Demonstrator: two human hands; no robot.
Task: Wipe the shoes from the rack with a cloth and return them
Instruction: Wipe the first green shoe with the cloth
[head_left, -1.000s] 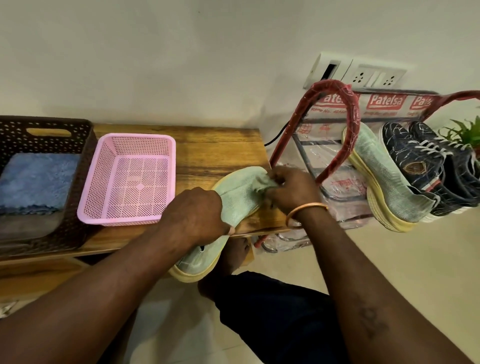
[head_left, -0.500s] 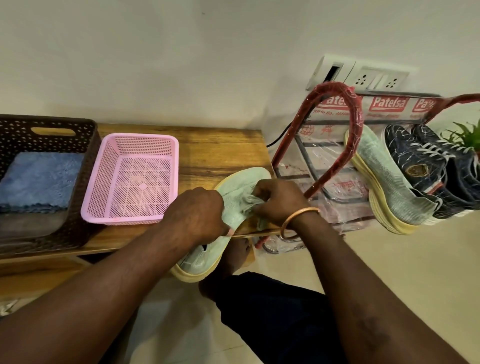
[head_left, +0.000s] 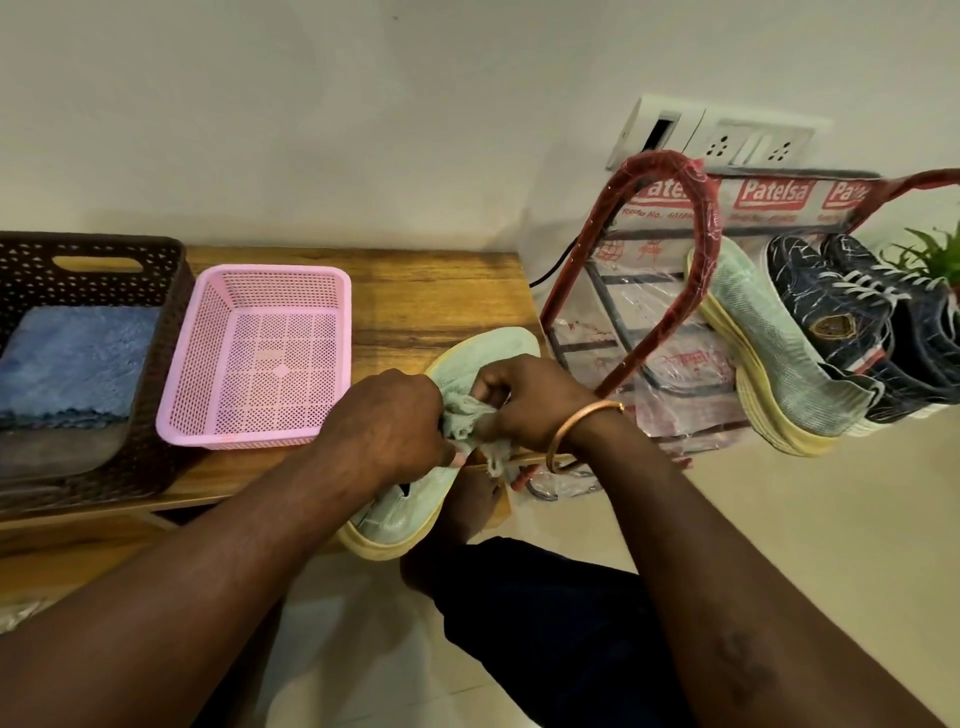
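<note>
My right hand (head_left: 535, 400), fingers (head_left: 491, 382) pinched on the green cloth (head_left: 462, 421), has drawn back from the toe toward the middle of the pale green shoe (head_left: 400, 514), bunching the cloth. My left hand (head_left: 395, 421) stays clamped round the shoe at the near right edge of the desk (head_left: 431, 291). Wiping continues, and the return to the rack (head_left: 670, 171) is not yet due.

Bare forearms, a copper-coloured bangle (head_left: 571, 423) on the right wrist, dark navy trousers (head_left: 545, 623)
</note>
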